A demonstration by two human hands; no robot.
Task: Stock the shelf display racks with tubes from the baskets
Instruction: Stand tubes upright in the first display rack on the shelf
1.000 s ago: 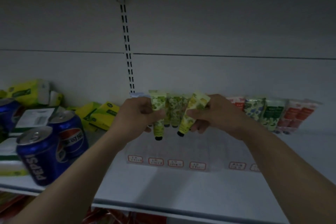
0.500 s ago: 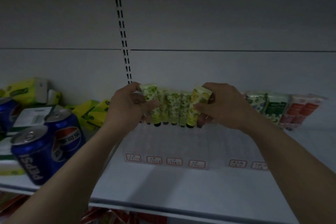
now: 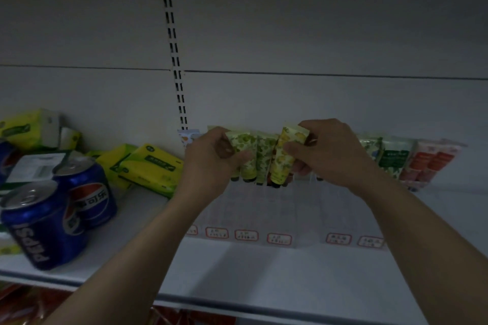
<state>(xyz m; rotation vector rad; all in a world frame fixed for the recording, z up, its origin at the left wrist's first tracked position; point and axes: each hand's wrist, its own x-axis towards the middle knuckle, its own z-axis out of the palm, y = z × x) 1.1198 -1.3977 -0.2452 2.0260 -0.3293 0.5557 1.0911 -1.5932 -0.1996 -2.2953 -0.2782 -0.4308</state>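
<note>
Both hands have lifted the tubes to the rack: the left hand (image 3: pixel 211 158) is gripping green tubes (image 3: pixel 244 152), the right hand (image 3: pixel 324 150) is pinching the yellow tube (image 3: pixel 286 158), seating it in the clear rack (image 3: pixel 264 208).

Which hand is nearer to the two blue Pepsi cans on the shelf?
Left. The left hand grips a green leaf-print tube right of the blue Pepsi cans; the right hand, pinching a yellow tube, is farther right.
</note>
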